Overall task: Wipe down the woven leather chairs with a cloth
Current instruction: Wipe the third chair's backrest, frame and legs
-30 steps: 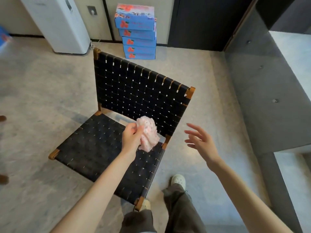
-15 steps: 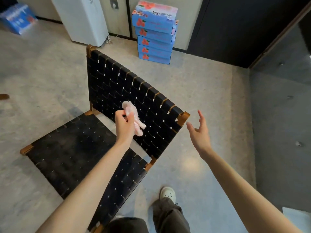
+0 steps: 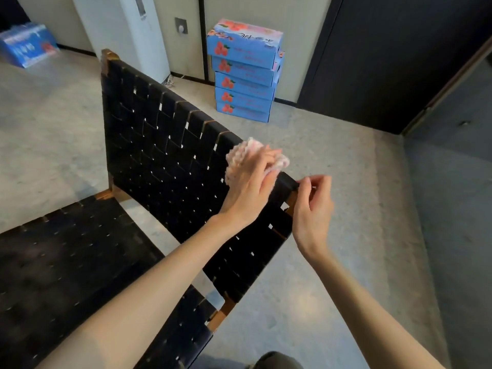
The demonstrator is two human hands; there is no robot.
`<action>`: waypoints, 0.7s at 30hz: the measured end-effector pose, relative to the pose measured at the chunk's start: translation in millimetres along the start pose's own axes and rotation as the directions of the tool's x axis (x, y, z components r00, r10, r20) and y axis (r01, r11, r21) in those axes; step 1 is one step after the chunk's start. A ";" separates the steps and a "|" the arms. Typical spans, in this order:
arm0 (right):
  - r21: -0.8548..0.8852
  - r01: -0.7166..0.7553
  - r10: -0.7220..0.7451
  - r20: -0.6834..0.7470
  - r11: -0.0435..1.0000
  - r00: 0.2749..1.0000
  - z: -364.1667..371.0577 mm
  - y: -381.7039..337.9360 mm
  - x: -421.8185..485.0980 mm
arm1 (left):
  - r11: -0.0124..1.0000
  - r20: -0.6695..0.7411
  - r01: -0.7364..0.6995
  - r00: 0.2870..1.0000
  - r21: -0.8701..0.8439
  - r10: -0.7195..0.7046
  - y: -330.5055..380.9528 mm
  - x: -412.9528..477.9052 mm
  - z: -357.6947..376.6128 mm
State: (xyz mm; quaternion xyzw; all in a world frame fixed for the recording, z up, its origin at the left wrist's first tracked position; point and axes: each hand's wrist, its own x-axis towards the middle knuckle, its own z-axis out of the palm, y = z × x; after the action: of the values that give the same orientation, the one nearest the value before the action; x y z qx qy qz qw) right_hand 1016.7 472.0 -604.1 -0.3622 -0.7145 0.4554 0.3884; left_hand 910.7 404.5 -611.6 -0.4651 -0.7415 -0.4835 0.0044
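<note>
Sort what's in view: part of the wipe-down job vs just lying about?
Job: chair; cloth; left hand holding cloth to the chair back; right hand pinching its top corner.
Lying about: stacked blue boxes; blue pack; white unit.

Head-worn camera, close, down onto chair (image 3: pixel 170 145).

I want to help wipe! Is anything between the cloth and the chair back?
No, nothing visible. The left hand holds the pink cloth right against the top of the chair back. The right hand pinches the corner beside it, not between them.
</note>
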 end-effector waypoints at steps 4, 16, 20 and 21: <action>0.117 0.104 -0.082 -0.181 0.988 0.980 14.0 18.0 2.0 | 0.920 -0.160 -0.355 0.911 0.166 0.380 -37.5 10.8 25.2; 0.153 0.328 -0.270 -0.311 0.932 0.911 26.4 37.1 10.2 | 0.893 -0.303 -0.347 0.851 0.288 0.429 -96.5 55.9 -1.5; 0.157 0.335 -0.272 -0.325 0.929 0.906 27.3 38.8 11.3 | 0.951 -0.421 -0.200 0.861 0.236 0.286 -135.4 79.9 -37.8; 0.154 0.333 -0.270 -0.328 0.930 0.905 27.6 38.7 11.1 | 0.965 -0.437 -0.146 0.870 0.219 0.231 -146.0 87.5 -47.3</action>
State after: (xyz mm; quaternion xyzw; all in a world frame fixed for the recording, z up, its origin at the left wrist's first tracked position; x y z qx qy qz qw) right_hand 993.8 484.0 -645.5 -0.2697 -0.6433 0.4005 0.5942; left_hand 738.7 415.8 -650.6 -0.4059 -0.7107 -0.5081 0.2682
